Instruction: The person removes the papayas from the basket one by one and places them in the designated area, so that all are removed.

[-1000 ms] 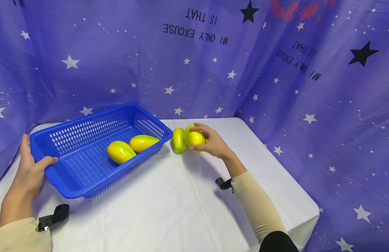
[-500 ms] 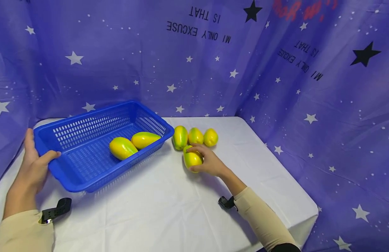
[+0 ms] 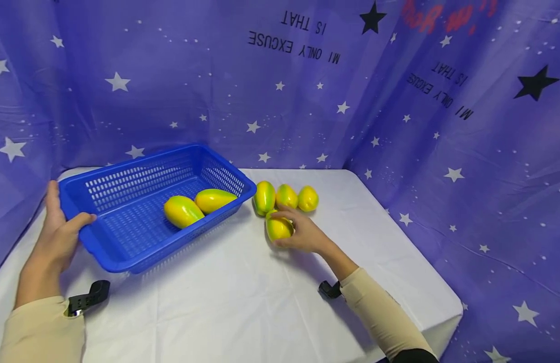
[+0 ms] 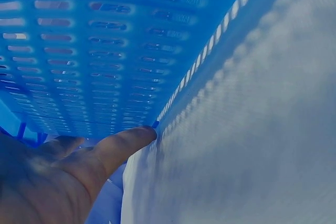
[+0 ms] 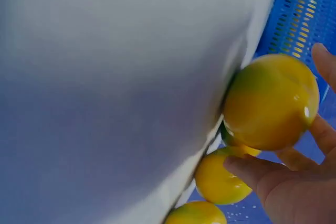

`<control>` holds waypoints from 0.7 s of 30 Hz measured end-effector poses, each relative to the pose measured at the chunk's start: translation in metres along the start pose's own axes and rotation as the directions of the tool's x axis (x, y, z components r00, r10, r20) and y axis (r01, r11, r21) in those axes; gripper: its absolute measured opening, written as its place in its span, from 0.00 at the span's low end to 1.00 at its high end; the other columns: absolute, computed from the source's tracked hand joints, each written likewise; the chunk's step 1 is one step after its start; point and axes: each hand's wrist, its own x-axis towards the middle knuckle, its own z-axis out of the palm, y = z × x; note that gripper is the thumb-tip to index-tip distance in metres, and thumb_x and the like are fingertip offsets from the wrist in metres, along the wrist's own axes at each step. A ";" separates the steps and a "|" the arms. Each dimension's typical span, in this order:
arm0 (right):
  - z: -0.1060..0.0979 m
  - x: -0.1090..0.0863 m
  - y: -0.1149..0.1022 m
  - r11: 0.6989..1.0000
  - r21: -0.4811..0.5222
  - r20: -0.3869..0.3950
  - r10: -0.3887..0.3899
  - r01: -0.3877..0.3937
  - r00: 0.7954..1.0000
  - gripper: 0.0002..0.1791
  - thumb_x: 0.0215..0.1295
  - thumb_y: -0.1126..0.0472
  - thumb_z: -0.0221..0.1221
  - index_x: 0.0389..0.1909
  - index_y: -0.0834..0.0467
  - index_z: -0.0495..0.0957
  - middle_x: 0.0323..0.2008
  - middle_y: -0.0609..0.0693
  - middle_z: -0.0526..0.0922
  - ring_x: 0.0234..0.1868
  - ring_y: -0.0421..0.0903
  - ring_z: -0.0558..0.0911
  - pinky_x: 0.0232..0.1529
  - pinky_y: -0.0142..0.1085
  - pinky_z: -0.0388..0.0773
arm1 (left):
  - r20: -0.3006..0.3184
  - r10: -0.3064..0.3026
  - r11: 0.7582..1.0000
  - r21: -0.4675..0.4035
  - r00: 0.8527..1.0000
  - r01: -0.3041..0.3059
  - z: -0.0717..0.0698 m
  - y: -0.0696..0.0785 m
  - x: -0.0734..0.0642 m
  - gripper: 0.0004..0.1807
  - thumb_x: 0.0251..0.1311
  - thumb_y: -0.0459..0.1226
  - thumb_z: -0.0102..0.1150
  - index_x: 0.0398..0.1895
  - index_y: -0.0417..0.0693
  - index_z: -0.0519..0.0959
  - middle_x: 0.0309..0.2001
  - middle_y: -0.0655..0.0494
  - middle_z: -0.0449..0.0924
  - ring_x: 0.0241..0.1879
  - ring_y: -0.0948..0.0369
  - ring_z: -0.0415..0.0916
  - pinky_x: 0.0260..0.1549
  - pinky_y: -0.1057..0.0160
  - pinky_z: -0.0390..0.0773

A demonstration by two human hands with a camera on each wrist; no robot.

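Fruit of glossy yellow-green (image 3: 278, 230) lies on or just above the white tablecloth (image 3: 225, 297), the right hand (image 3: 302, 231) curled round it. Three similar oval fruits (image 3: 287, 195) sit just behind. The left hand (image 3: 57, 237) grips a blue perforated plastic basket (image 3: 139, 184) holding two more fruits (image 3: 183, 212).

Six yellow-green fruits (image 3: 183, 212); one blue basket (image 3: 130, 227); one table (image 3: 216, 302)

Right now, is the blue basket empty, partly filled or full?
Partly filled: the head view shows two yellow-green fruits inside the blue basket, leaving much of it bare.
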 end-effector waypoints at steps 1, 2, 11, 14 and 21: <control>-0.002 0.001 -0.001 1.000 -0.006 0.005 0.004 -0.004 1.000 0.39 0.42 0.47 0.70 0.59 0.49 0.69 0.67 0.50 0.55 0.66 0.51 0.56 0.57 0.53 0.61 | -0.006 -0.006 1.000 0.027 1.000 0.007 0.000 0.001 -0.001 0.49 0.59 0.27 0.43 0.66 0.76 0.26 0.70 0.62 0.21 0.67 0.54 0.36 0.43 0.77 0.67; -0.005 0.002 -0.003 1.000 -0.007 0.011 0.011 -0.011 1.000 0.40 0.42 0.47 0.69 0.60 0.49 0.69 0.67 0.50 0.55 0.66 0.50 0.56 0.56 0.53 0.62 | -0.011 -0.009 0.999 0.039 1.000 0.009 0.000 0.002 -0.002 0.49 0.59 0.28 0.43 0.66 0.76 0.25 0.70 0.62 0.21 0.67 0.54 0.36 0.44 0.77 0.66; -0.050 0.015 -0.021 0.998 0.046 0.031 0.051 -0.052 0.998 0.45 0.43 0.40 0.66 0.65 0.42 0.59 0.69 0.40 0.48 0.68 0.43 0.50 0.60 0.51 0.56 | -0.011 -0.023 0.993 0.117 1.000 0.024 0.000 0.008 -0.003 0.47 0.60 0.30 0.41 0.65 0.77 0.23 0.69 0.66 0.18 0.68 0.51 0.30 0.60 0.50 0.43; -0.073 0.023 -0.039 0.990 0.141 0.044 0.015 -0.021 0.999 0.48 0.46 0.48 0.68 0.68 0.41 0.53 0.69 0.38 0.44 0.68 0.44 0.48 0.61 0.51 0.55 | -0.016 -0.038 0.987 0.157 0.999 0.040 0.000 0.007 -0.001 0.47 0.61 0.31 0.40 0.64 0.79 0.22 0.69 0.67 0.17 0.68 0.49 0.28 0.57 0.40 0.40; -0.110 0.060 -0.083 0.962 0.242 0.090 -0.152 0.126 0.984 0.52 0.48 0.61 0.67 0.70 0.46 0.46 0.70 0.38 0.41 0.69 0.43 0.45 0.62 0.51 0.51 | -0.026 -0.017 0.985 0.172 1.000 0.022 0.001 0.008 -0.002 0.47 0.60 0.30 0.40 0.65 0.74 0.21 0.68 0.67 0.16 0.68 0.56 0.22 0.62 0.50 0.32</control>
